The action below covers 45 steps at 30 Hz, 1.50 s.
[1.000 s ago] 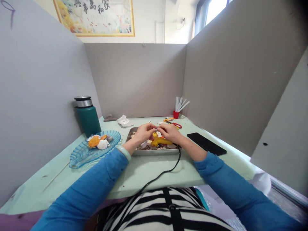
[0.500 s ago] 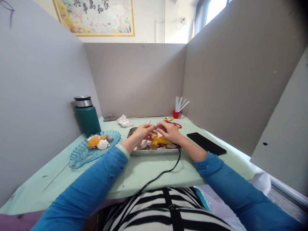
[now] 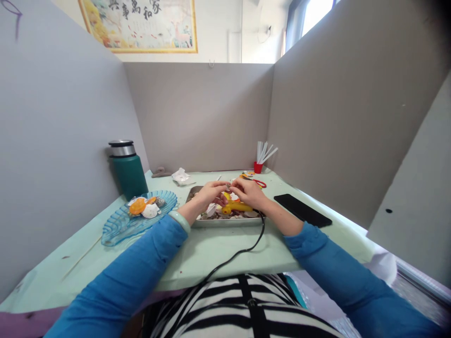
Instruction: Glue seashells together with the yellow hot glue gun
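Note:
My left hand (image 3: pixel 212 193) and my right hand (image 3: pixel 247 191) meet above a metal tray (image 3: pixel 229 224). Between their fingertips is a small piece (image 3: pixel 228 187), too small to name, which both hands pinch. The tray holds shells and pebbles (image 3: pixel 213 213). A yellow glue gun (image 3: pixel 237 206) lies across the tray below my hands, and its black cord (image 3: pixel 243 251) runs toward the table's front edge. Part of the tray's contents is hidden by my hands.
On the left, a blue glass plate (image 3: pixel 118 227) carries orange and white pieces, with a green bottle (image 3: pixel 129 176) behind it. Red-handled scissors (image 3: pixel 259 183) and a red cup (image 3: pixel 258 167) with white sticks stand farther back. A black phone-like slab (image 3: pixel 301 210) lies right.
The small piece between my fingertips has turned slightly and my fingers have shifted a little around it. Everything else looks the same.

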Tool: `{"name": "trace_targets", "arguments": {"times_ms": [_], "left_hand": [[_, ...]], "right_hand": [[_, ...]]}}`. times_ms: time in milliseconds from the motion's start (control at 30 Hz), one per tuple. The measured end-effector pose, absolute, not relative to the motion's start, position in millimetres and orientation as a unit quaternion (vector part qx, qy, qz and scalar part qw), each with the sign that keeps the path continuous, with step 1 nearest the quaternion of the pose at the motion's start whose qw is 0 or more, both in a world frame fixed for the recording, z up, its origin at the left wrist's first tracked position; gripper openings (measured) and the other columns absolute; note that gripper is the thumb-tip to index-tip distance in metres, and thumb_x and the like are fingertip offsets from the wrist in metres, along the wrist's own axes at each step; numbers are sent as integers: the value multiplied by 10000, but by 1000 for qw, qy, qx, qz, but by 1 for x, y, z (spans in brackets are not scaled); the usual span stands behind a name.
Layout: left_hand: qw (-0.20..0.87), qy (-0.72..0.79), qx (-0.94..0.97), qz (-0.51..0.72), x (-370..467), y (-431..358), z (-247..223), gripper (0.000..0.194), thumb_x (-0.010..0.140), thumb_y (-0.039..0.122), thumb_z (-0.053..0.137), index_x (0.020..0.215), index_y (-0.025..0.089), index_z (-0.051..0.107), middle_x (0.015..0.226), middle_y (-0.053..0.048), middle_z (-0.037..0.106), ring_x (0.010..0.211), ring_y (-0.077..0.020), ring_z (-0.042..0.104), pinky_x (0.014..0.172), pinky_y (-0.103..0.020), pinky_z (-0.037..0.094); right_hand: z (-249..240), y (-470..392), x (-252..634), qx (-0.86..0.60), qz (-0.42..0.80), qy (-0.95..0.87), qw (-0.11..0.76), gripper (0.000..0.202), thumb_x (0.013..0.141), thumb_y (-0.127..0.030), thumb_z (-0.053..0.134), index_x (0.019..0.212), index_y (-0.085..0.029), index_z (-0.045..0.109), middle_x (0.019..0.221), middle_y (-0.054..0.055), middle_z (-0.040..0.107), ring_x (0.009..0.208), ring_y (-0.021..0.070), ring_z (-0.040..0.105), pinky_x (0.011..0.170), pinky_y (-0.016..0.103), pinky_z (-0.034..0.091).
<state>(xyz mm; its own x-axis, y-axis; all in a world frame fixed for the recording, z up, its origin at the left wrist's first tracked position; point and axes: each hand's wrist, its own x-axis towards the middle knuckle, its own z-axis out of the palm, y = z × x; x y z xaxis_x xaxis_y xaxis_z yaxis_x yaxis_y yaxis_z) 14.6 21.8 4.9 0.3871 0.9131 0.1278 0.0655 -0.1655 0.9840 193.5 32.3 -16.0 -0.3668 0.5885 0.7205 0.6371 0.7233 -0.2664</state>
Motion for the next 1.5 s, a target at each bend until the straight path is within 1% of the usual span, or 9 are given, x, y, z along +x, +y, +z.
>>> {"name": "trace_targets", "arguments": {"times_ms": [233,533,867,1133,1333,1500], "left_hand": [[495,374,682,388,15,21,3,293,760,373,634,908,120,636,894,-87,641,514,-60,555,507,-202,487],[490,380,687,379,13,25,0,283,768,389,614,852,119,637,888,-89,644,516,-65,556,511,-215,487],[476,379,700,373,12,26,-1,286,770,401,600,830,124,638,882,-80,647,526,-69,556,513,-224,493],[480,377,700,371,13,24,0,284,783,393,588,845,119,632,909,-95,648,529,-71,558,527,-235,502],[478,376,703,369,12,25,-1,264,798,364,570,854,114,630,896,-85,638,530,-74,558,528,-244,506],[477,366,707,372,12,26,-2,281,785,378,587,895,123,627,926,-83,630,542,-73,562,537,-248,508]], "right_hand": [[-13,30,193,-370,-33,-830,416,276,883,-373,479,743,-168,598,589,-6,550,547,103,450,550,224,274],[-13,30,193,-370,-32,-833,409,291,884,-376,475,708,-169,578,577,-11,538,543,99,446,542,220,271],[-13,31,193,-365,-35,-835,409,306,894,-373,459,698,-168,574,561,-12,532,541,100,447,545,221,276],[-13,31,194,-361,-34,-837,410,299,898,-364,454,706,-171,577,585,-8,552,559,104,463,557,221,283],[-14,31,194,-363,-34,-838,407,300,900,-363,453,706,-171,576,578,-10,545,562,106,459,566,228,274],[-14,31,194,-359,-33,-838,410,276,896,-352,462,730,-168,586,582,-12,542,559,103,452,566,227,268]]}}
